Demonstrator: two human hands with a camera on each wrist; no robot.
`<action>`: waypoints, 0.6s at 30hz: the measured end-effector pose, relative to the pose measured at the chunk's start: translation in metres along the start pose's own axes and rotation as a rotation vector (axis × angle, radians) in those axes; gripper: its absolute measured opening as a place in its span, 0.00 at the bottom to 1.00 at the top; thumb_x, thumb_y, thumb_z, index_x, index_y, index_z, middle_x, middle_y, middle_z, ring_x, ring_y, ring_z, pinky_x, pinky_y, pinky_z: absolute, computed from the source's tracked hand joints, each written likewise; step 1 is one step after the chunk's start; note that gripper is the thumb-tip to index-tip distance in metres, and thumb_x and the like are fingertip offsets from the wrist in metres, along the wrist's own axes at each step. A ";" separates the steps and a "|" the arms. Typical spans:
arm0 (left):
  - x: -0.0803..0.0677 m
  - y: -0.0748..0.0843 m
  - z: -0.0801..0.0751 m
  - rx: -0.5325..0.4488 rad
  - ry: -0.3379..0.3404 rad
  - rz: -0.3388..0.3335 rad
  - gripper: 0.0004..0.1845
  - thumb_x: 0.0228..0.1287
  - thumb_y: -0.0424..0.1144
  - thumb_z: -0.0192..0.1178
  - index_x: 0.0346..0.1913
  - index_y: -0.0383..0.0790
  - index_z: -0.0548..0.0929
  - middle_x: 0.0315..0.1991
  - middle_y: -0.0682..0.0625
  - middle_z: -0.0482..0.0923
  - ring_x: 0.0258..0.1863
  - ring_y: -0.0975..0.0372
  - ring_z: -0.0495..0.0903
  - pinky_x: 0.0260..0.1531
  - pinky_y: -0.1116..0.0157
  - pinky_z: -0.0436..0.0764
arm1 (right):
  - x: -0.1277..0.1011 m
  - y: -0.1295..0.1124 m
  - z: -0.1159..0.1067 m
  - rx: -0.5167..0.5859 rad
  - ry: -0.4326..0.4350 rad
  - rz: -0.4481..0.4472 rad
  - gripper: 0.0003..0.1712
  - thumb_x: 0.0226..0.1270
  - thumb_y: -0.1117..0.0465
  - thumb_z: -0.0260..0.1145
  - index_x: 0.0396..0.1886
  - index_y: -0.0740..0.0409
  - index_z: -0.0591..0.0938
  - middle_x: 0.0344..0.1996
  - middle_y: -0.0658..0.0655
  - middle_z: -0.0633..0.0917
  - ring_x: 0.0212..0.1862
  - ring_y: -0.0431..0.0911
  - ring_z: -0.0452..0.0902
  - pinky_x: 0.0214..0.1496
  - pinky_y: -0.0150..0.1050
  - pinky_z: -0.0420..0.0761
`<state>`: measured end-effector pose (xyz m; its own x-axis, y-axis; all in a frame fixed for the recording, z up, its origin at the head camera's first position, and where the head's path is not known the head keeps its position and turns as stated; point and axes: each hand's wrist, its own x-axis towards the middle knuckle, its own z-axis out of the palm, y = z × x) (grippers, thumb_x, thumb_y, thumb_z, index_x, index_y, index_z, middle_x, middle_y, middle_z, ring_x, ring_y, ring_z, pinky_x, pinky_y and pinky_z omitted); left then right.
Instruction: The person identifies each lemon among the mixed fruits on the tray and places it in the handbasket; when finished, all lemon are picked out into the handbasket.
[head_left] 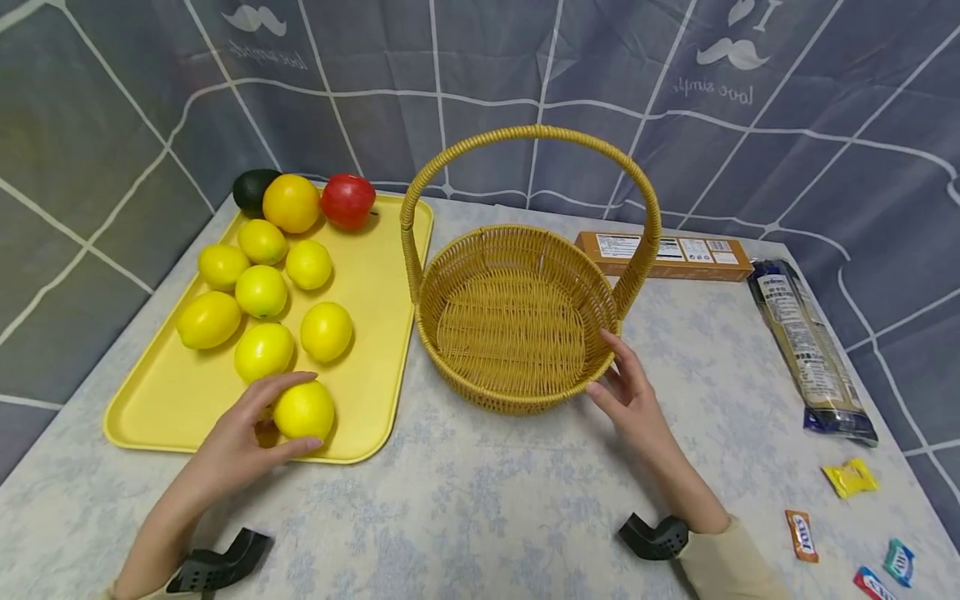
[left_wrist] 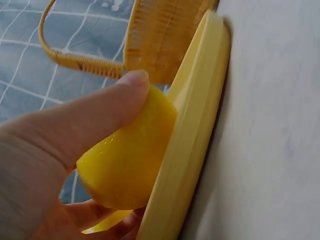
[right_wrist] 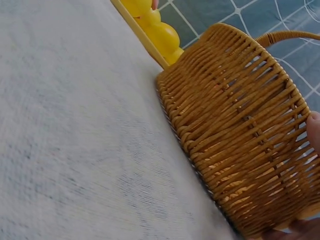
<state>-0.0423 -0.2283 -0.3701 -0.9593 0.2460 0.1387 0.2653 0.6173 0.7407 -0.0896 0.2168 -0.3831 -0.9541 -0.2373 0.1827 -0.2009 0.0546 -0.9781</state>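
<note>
My left hand [head_left: 296, 417] grips a yellow lemon [head_left: 309, 407] at the near edge of the yellow tray [head_left: 375, 275], thumb on one side and fingers over the top. In the left wrist view the thumb [left_wrist: 100, 120] presses on that lemon [left_wrist: 127, 160] against the tray rim [left_wrist: 195, 125]. My right hand [head_left: 606, 367] rests with spread fingers against the outer right wall of the empty wicker basket [head_left: 517, 392]. The right wrist view shows the basket wall [right_wrist: 235, 125] with a fingertip [right_wrist: 315, 130] near its rim.
Several more lemons [head_left: 261, 292], an orange [head_left: 291, 202], a red fruit [head_left: 348, 200] and a dark green fruit [head_left: 251, 188] lie on the tray. A brown box [head_left: 667, 254], a long packet [head_left: 810, 350] and small sweets [head_left: 849, 477] lie at the right.
</note>
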 end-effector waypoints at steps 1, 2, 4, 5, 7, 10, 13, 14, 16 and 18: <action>0.001 0.001 0.002 -0.005 0.001 -0.006 0.37 0.48 0.37 0.73 0.63 0.43 0.69 0.56 0.49 0.67 0.46 0.68 0.66 0.37 0.76 0.71 | 0.000 0.000 0.001 -0.001 0.002 0.000 0.36 0.68 0.75 0.53 0.73 0.60 0.52 0.72 0.63 0.44 0.69 0.65 0.42 0.55 0.29 0.69; 0.002 0.003 0.003 -0.039 -0.010 -0.023 0.37 0.48 0.37 0.74 0.63 0.43 0.69 0.56 0.49 0.67 0.46 0.66 0.67 0.37 0.75 0.72 | 0.000 0.000 0.001 -0.002 0.005 0.000 0.36 0.68 0.75 0.53 0.72 0.61 0.52 0.72 0.62 0.44 0.69 0.65 0.42 0.55 0.29 0.69; 0.008 0.010 0.004 -0.137 -0.047 -0.049 0.37 0.48 0.37 0.73 0.63 0.43 0.69 0.58 0.48 0.67 0.48 0.62 0.69 0.39 0.74 0.74 | -0.001 -0.001 0.001 -0.008 0.010 0.008 0.36 0.69 0.74 0.53 0.73 0.60 0.52 0.72 0.62 0.44 0.69 0.64 0.42 0.54 0.29 0.70; 0.012 0.016 0.004 -0.189 -0.075 -0.067 0.37 0.49 0.37 0.73 0.63 0.43 0.68 0.59 0.48 0.65 0.50 0.60 0.69 0.41 0.73 0.75 | -0.001 -0.002 0.002 -0.012 0.012 0.017 0.36 0.69 0.73 0.53 0.73 0.59 0.52 0.72 0.61 0.44 0.69 0.64 0.42 0.54 0.29 0.70; 0.023 0.030 0.002 -0.305 -0.137 -0.080 0.37 0.51 0.36 0.71 0.65 0.43 0.66 0.62 0.48 0.63 0.53 0.55 0.68 0.44 0.70 0.76 | -0.001 -0.003 0.001 -0.023 0.017 0.031 0.36 0.70 0.73 0.53 0.73 0.59 0.51 0.72 0.60 0.45 0.69 0.62 0.43 0.54 0.28 0.69; 0.048 0.057 0.003 -0.411 -0.229 -0.033 0.37 0.52 0.34 0.70 0.66 0.45 0.65 0.63 0.49 0.61 0.56 0.53 0.67 0.48 0.66 0.75 | -0.002 -0.003 0.001 -0.041 0.024 0.055 0.36 0.70 0.71 0.54 0.73 0.58 0.51 0.72 0.58 0.45 0.70 0.60 0.43 0.54 0.28 0.69; 0.078 0.085 0.013 -0.446 -0.316 0.070 0.37 0.51 0.34 0.71 0.66 0.46 0.66 0.64 0.50 0.62 0.58 0.54 0.66 0.50 0.63 0.74 | -0.002 -0.003 0.001 -0.062 0.028 0.062 0.36 0.70 0.71 0.54 0.73 0.57 0.51 0.72 0.56 0.46 0.70 0.59 0.44 0.56 0.29 0.67; 0.088 0.093 0.019 -0.447 -0.343 0.103 0.37 0.51 0.35 0.71 0.65 0.47 0.67 0.63 0.51 0.62 0.57 0.54 0.67 0.50 0.63 0.74 | -0.002 -0.002 0.001 -0.069 0.029 0.062 0.36 0.70 0.71 0.54 0.74 0.56 0.51 0.72 0.56 0.46 0.70 0.58 0.44 0.56 0.29 0.67; 0.109 0.105 0.034 -0.461 -0.395 0.161 0.37 0.51 0.34 0.71 0.65 0.45 0.67 0.63 0.50 0.63 0.56 0.53 0.68 0.48 0.60 0.76 | -0.002 -0.001 0.001 -0.081 0.030 0.057 0.36 0.70 0.71 0.54 0.74 0.56 0.51 0.72 0.56 0.46 0.70 0.58 0.45 0.57 0.29 0.66; 0.128 0.113 0.051 -0.428 -0.425 0.192 0.36 0.51 0.34 0.71 0.65 0.44 0.68 0.62 0.49 0.65 0.53 0.53 0.69 0.46 0.60 0.77 | -0.001 0.000 0.002 -0.080 0.031 0.048 0.37 0.69 0.72 0.54 0.74 0.56 0.52 0.72 0.56 0.46 0.70 0.58 0.45 0.57 0.29 0.66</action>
<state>-0.1307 -0.0893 -0.3021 -0.7530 0.6522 0.0878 0.2827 0.2001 0.9381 -0.0876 0.2149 -0.3837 -0.9693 -0.2022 0.1396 -0.1702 0.1424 -0.9751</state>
